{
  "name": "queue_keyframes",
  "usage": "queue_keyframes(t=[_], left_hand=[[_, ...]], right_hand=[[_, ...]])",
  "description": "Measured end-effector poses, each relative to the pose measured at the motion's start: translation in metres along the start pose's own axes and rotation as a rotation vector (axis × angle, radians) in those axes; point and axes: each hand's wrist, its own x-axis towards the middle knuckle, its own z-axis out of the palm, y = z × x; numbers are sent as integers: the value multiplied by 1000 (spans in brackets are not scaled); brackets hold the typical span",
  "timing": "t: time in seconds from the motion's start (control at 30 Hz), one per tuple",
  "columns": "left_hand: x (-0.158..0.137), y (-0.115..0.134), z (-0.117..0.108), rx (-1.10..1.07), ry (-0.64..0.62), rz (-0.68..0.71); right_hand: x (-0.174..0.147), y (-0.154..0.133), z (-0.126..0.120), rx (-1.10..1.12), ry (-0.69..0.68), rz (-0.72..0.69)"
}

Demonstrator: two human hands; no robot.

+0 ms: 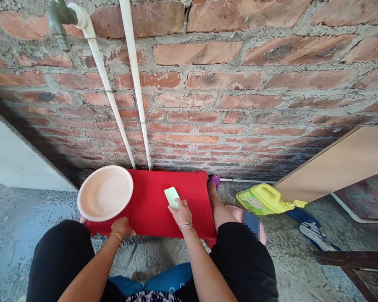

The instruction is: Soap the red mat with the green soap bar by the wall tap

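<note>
A red cloth (148,197) lies spread over a low surface against the wall. At its near edge, my left hand (123,227) is closed on the cloth, just below the basin's rim. My right hand (182,213) rests palm down over the cloth's right half. Its fingers wrap round a pale green scrubbing brush (171,194), which has a small hole at its far end. The brush lies against the cloth, and its underside is hidden. A pale pink basin (127,184) stands on the cloth's left end.
A yellow detergent jug (264,198) lies tipped on the wet floor at right, beside a leaning board (337,163). White pipes (138,96) and a tap (60,25) run along the brick wall. A pale slab (22,155) leans at left.
</note>
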Motion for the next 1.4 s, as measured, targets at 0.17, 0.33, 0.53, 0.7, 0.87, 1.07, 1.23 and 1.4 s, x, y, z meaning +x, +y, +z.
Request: queue_keyframes(t=[0.17,0.33,0.53,0.7,0.87,1.07,1.23,1.4], left_hand=[[1,1,0,6,-5,-8],[3,0,2,-2,-6,-1],[2,-1,2,-11,-4,5],[-1,1,0,-17,4,-7],[1,0,1,-16,-3,7],[3,-1,2,-8,5,4],[1,-1,3,-2,16,11],[5,-2,6,9,24,7]], right_hand=[[12,35,-32,-21,132,266],[11,40,-41,51,211,312],[-26,-20,12,47,-62,-255],[-26,-9,16,-11,-107,-251],[1,44,-20,49,146,125],[-3,32,-8,112,167,50],[-11,7,17,77,27,-152],[4,45,-15,130,183,121]])
